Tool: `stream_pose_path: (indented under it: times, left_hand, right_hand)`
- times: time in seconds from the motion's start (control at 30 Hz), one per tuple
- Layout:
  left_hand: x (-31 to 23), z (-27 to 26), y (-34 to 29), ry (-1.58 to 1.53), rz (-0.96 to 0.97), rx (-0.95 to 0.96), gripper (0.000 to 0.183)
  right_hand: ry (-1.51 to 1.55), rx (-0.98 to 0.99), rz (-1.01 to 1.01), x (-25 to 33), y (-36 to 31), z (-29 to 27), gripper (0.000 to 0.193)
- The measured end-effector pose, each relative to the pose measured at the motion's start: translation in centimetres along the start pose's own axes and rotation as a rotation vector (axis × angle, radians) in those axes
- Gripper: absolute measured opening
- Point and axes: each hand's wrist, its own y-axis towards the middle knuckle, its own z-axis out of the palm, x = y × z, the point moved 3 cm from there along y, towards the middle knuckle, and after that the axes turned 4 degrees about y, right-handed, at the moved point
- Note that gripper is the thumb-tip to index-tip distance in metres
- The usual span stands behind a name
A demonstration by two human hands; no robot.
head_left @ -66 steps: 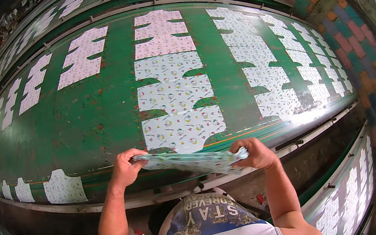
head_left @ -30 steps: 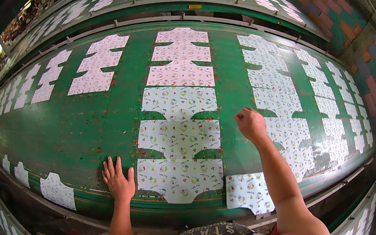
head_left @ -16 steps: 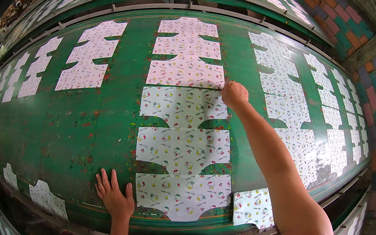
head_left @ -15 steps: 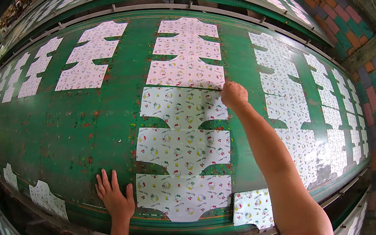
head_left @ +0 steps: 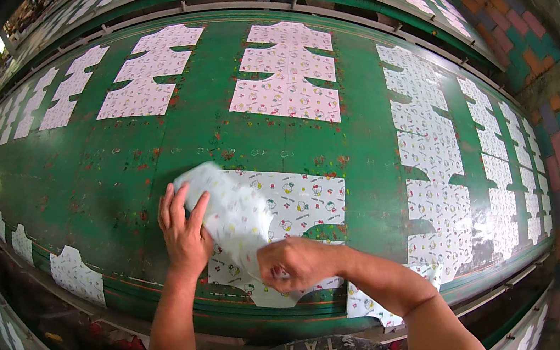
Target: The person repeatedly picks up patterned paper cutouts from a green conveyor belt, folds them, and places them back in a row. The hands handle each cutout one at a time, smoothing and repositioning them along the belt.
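Note:
A white fabric piece [head_left: 225,204] with a small cartoon print, blurred by motion, hangs folded over and lifted off the green table. My right hand [head_left: 294,264] is closed on its near end, knuckles up. At the piece's far left edge is my left hand [head_left: 184,228], thumb and fingers apart; whether it touches the cloth I cannot tell. Beneath lie more white printed pieces [head_left: 304,196] flat on the table, partly covered by my hands and the lifted piece. Beside my right forearm, at the near edge, sits a small folded printed cloth [head_left: 370,305].
The long green table [head_left: 129,167] is speckled with paint. A pinkish printed set [head_left: 288,77] lies beyond my hands. More sets of white pieces [head_left: 427,154] lie to the right, and others [head_left: 150,68] far left. A rail [head_left: 235,6] runs behind.
My right hand has pulled the far white piece toward me and left, lifting it off the table. My left hand has risen from the table to the piece's edge.

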Motion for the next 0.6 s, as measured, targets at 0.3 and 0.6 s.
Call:
stream_pose_path:
  times: [0.3, 0.6]
  left_hand:
    - [4.2, 0.2, 0.2, -0.975, -0.580, 0.341, 0.014]
    - [4.3, 10.2, 5.1, -0.704, -0.441, 0.282, 0.013]
  right_hand:
    - [-0.040, -0.514, 0.503, -1.0, -14.0, -9.0, 0.011]
    - [-0.700, -0.695, 0.530, -8.9, -11.6, -13.1, 0.013]
